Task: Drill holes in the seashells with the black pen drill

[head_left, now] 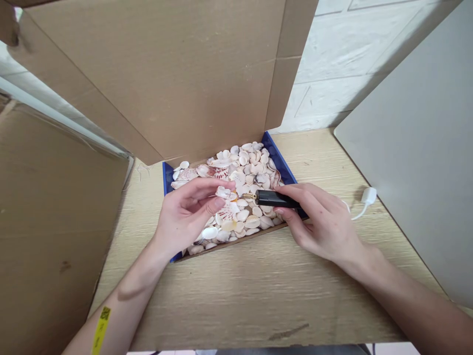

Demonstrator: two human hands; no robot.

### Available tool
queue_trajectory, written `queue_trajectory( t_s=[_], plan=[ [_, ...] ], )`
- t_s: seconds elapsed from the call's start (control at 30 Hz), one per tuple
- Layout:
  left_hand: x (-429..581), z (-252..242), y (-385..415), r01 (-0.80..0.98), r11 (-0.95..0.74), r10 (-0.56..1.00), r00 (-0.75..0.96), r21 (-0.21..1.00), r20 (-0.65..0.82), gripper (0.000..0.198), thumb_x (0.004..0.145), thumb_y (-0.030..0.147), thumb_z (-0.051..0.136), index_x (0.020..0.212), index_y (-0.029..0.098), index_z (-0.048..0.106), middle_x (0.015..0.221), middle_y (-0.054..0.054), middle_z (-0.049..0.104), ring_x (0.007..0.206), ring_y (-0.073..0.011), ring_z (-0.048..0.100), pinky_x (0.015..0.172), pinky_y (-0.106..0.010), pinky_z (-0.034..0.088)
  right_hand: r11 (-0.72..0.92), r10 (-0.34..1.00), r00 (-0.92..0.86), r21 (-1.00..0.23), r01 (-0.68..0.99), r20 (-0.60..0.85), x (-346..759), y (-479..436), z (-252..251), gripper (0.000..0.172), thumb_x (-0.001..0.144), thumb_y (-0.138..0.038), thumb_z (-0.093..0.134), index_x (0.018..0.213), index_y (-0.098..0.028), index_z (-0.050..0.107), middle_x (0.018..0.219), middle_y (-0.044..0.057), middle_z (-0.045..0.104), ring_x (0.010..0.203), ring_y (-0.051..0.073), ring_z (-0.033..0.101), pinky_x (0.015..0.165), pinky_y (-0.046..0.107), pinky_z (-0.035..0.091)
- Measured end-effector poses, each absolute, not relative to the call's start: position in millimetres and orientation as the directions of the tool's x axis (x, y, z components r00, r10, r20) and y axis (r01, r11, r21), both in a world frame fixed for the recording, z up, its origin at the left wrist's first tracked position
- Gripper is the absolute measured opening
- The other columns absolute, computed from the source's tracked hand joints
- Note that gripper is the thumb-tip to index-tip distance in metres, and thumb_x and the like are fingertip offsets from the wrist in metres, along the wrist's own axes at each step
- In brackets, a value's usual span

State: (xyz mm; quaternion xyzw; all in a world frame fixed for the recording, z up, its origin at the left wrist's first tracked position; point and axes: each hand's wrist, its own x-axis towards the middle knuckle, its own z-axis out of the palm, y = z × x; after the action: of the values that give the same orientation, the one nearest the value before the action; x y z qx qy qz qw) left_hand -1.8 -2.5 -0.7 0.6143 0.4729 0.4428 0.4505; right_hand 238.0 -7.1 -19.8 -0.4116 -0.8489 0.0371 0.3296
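My left grip [186, 209] pinches a whitish shell [223, 193]; my right grip [323, 222] holds a black drill [273, 198], brass end [250, 196] pointing at it — I cannot tell if any hole is made. Below both, many loose shells [254, 168] lie in the box [281, 159].

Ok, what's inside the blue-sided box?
Shells, mostly whitish, some red-striped, spread across the box. What lies beneath them can't be seen; the left hand and right hand also block parts.

- your left hand [186, 207] and right hand [327, 224] are bare
- yellow strip [100, 333] on your left forearm [135, 283]
- dark square code [105, 313] at its far end, blurry dark print [98, 341] nearer you
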Motion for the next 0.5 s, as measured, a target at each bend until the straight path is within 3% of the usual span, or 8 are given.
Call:
queue_trajectory(
  t_s=[0.23,0.5],
  plan=[
    [-1.2,0.1,-3.3,0.186,-0.096,0.987,0.149,0.978,0.068,0.021,0.078,0.017,0.068,0.099,0.021,0.067,0.099,-0.004,0.074,0.090,-0.0167,0.070,0.072,-0.024,0.060,0.656,0.722,-0.434,-0.333,0.677,0.539,237.9,-6.6,-19.8,0.034,0.082,-0.017,0.059,0.115,-0.019,0.051,0.099,0.008,0.066,0.088,0.019,0.062,0.076,0.032,0.053],
    [1.4,0.9,-1.4,0.201,-0.047,0.990,0.143,0.979,0.018,0.023,0.076,0.018,0.070,0.098,0.020,0.069,0.098,-0.003,0.074,0.093,-0.0182,0.069,0.081,-0.030,0.059,0.668,0.702,-0.445,-0.300,0.681,0.556,238.4,-5.3,-17.9,0.034,0.082,-0.016,0.059,0.115,-0.019,0.052,0.098,0.007,0.066,0.087,0.018,0.062,0.075,0.032,0.053]
  ],
)
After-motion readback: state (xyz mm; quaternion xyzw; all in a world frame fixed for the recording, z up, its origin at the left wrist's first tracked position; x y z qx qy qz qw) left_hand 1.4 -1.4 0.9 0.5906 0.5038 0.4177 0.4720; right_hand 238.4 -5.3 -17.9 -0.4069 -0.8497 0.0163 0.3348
